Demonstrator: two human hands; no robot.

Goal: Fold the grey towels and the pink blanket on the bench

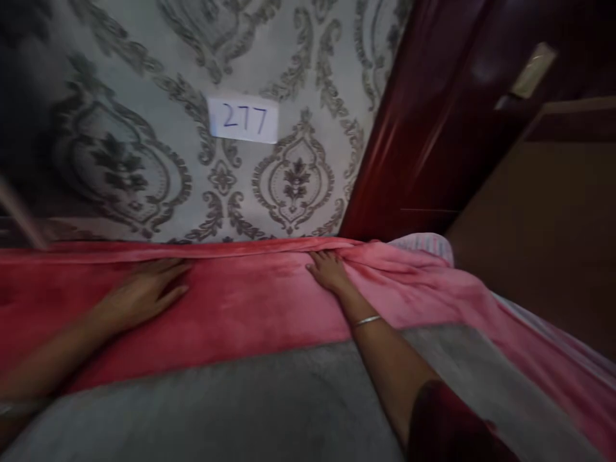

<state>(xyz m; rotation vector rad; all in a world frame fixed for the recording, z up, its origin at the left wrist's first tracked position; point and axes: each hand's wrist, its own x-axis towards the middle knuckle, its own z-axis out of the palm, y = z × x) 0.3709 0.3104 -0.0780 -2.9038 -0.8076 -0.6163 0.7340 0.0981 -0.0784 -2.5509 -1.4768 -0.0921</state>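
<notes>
A plush blanket point(240, 308), pinkish red with a large grey panel, spreads across the lower half of the head view. On its red band lies my left hand point(144, 292), palm down with the thumb apart from the fingers. My right hand point(328, 269) rests farther right on the pink part, fingers spread and close to the folded edge by the wall. Neither hand grips the cloth. Wrinkles gather in the blanket just right of my right hand.
Patterned wallpaper point(293, 179) rises behind the blanket, with a paper label point(244, 119) reading 277. A dark red wooden door or cabinet point(414, 128) stands at the right. Striped cloth point(426, 244) shows under the blanket's far right corner.
</notes>
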